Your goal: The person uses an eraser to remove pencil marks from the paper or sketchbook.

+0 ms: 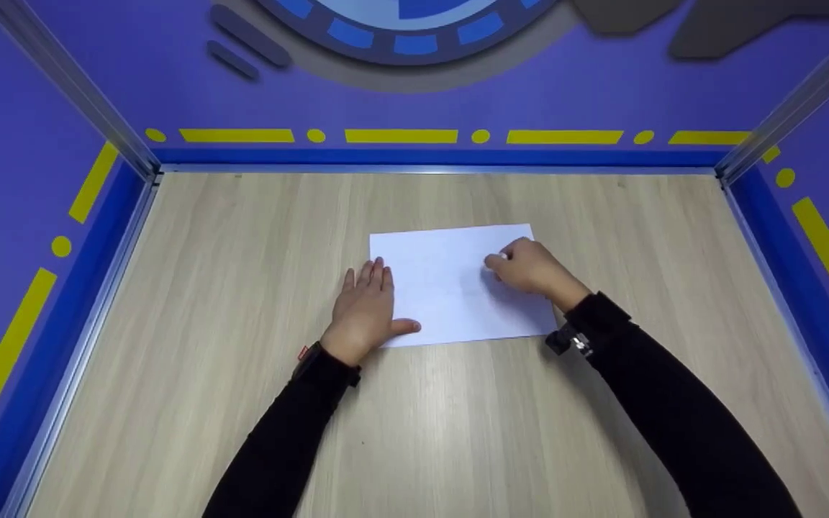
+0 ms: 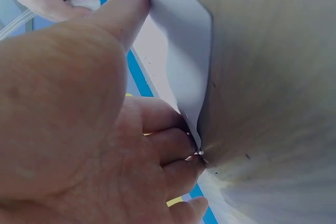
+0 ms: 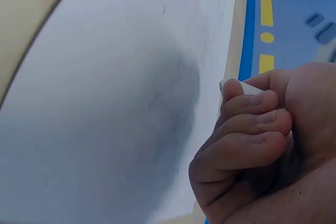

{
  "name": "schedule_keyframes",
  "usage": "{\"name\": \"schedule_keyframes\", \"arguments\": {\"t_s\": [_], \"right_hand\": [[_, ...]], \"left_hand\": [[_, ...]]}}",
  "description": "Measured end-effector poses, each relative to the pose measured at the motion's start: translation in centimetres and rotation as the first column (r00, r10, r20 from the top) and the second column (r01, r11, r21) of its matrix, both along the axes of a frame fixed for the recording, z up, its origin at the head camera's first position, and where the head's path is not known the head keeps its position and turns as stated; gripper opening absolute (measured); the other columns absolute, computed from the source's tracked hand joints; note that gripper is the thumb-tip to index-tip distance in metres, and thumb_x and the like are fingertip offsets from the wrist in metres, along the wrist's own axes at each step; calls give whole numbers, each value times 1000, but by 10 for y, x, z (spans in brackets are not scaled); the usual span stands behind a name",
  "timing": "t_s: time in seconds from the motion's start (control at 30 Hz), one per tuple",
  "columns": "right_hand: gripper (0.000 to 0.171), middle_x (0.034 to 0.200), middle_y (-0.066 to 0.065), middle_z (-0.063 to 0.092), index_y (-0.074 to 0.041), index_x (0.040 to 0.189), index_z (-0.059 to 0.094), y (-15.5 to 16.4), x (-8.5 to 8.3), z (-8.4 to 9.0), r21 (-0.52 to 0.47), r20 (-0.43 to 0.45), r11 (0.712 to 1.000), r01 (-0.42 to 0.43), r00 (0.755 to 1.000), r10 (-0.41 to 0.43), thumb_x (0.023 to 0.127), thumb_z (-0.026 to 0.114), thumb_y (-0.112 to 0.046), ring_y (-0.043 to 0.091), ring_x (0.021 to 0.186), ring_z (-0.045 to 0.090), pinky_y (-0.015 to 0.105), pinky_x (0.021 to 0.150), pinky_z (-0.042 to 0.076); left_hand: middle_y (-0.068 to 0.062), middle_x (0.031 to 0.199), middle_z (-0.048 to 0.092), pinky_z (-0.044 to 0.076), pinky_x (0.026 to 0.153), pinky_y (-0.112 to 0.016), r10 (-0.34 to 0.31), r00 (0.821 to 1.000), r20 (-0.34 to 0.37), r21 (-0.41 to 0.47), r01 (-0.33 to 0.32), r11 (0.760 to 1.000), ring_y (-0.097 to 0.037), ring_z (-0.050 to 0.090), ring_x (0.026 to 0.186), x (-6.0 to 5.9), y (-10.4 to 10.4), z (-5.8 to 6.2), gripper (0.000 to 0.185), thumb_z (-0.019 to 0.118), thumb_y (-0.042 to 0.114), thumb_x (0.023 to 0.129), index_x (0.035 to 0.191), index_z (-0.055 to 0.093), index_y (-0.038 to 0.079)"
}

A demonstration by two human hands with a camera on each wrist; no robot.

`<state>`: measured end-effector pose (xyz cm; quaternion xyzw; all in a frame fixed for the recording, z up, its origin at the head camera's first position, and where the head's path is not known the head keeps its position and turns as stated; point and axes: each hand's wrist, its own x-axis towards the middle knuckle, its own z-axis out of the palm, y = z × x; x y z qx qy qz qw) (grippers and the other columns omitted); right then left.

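Note:
A white sheet of paper [image 1: 447, 302] lies on the wood-grain table, with faint grey marks across its middle. My left hand [image 1: 363, 309] rests on the sheet's left edge, fingers straight and thumb spread out over the lower left corner. In the left wrist view that edge of the paper bows up slightly from the table beneath the thumb. Over the right part of the sheet, my right hand [image 1: 529, 267] pinches a small white eraser [image 3: 251, 88] between thumb and curled fingers. Most of the eraser is hidden in the grip. Small dark crumbs dot the paper in the right wrist view.
The table [image 1: 414, 432] is bounded by a metal rail [image 1: 429, 169] at the back and others along both sides. Behind them stand blue-purple panels [image 1: 400, 108] with yellow dashes and dots. Both wrists wear black bands over dark sleeves.

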<state>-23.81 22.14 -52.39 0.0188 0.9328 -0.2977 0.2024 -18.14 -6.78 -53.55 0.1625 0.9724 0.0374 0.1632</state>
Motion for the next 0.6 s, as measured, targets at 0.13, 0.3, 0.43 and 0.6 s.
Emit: {"name": "schedule_keyframes", "arguments": {"t_s": [0.13, 0.3, 0.43, 0.6], "right_hand": [[44, 61, -2, 57, -10, 73, 74, -32, 3, -2, -7, -5, 998, -58, 998, 58, 92, 55, -44, 15, 54, 47, 28, 49, 37], [41, 62, -1, 61, -14, 68, 73, -79, 7, -2, 3, -6, 988, -157, 988, 157, 91, 56, -44, 16, 56, 49, 29, 52, 39], [42, 60, -1, 56, -16, 62, 65, -110, 9, -3, 27, -6, 972, -232, 973, 232, 93, 55, -43, 17, 55, 49, 29, 53, 40], [39, 64, 0, 51, -15, 65, 55, -132, 8, -7, 49, -7, 958, -282, 959, 282, 94, 53, -41, 19, 60, 51, 31, 56, 40]], "left_hand": [[-23, 166, 14, 11, 126, -54, 4, 1000, -2, 2, -4, 1000, -35, 13, 156, 0, 1, 0, 116, 57, 77, 81, 156, 20, -4], [-23, 165, 16, 12, 126, -54, 8, 1000, -14, 9, -8, 1000, -36, 15, 155, 0, -1, -1, 117, 58, 77, 80, 156, 22, -4], [-23, 165, 17, 12, 126, -55, 8, 1000, -20, 15, -8, 1000, -35, 16, 155, 0, -1, -2, 117, 59, 77, 80, 156, 22, -4], [-22, 165, 18, 12, 126, -55, 6, 1000, -20, 10, -6, 1000, -34, 16, 155, 0, 0, -2, 117, 59, 77, 79, 156, 23, -3]]}}
